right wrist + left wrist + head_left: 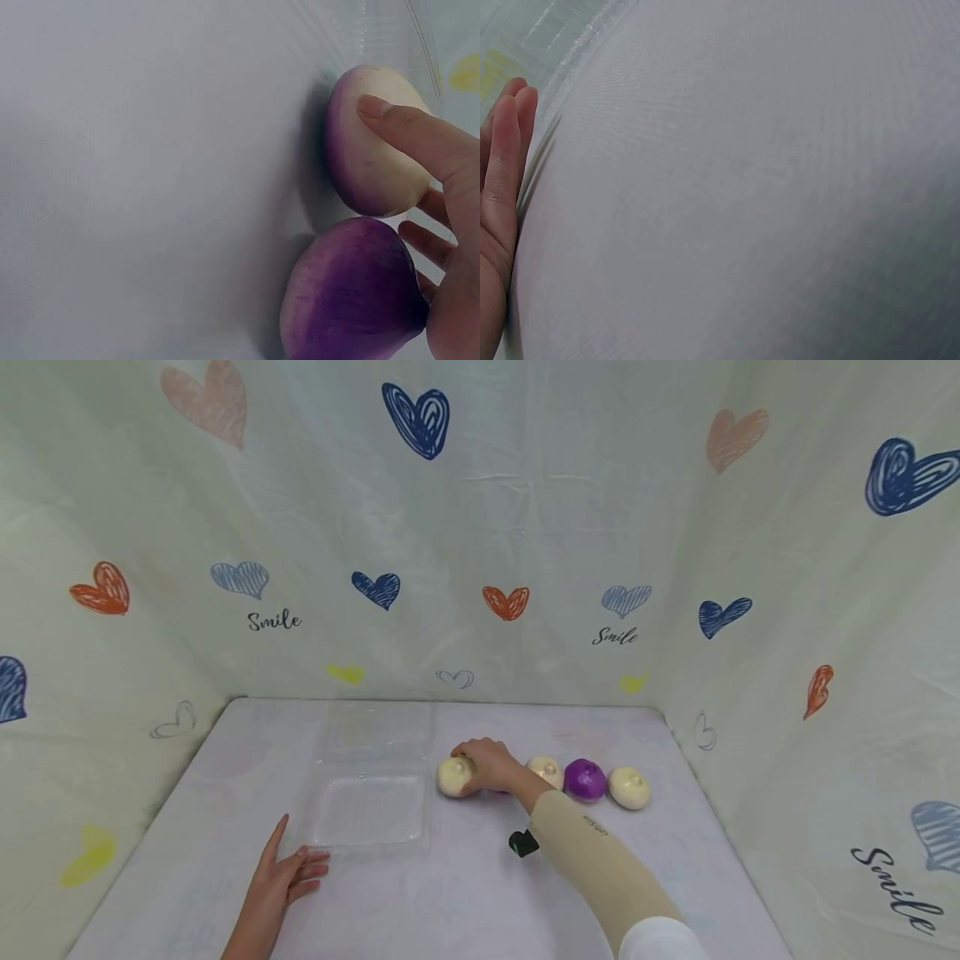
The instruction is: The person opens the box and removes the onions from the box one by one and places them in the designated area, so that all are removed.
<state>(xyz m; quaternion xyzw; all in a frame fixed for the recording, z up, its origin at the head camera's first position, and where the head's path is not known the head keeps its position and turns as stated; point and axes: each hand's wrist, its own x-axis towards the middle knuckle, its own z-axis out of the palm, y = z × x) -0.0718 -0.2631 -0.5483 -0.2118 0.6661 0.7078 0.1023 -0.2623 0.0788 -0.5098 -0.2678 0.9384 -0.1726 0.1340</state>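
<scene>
In the head view my right hand [491, 764] holds a cream-coloured turnip [452, 777] at the left end of a row. From the right wrist, that turnip [379, 150] shows a purple underside; the thumb lies on it and the other fingers are partly hidden behind. A purple turnip [352, 292] sits right beside it, under the hand. To the left lies an open clear plastic clamshell box [318, 810]. My left hand [281, 872], fingers extended, is at the box's near left corner; whether it touches the box I cannot tell.
Right of the right hand stand another cream turnip [546, 770], a purple turnip [585, 780] and a cream turnip [628, 788]. A small black object [523, 843] shows beside the right forearm. Heart-printed cloth walls [555, 535] surround the white table [480, 910].
</scene>
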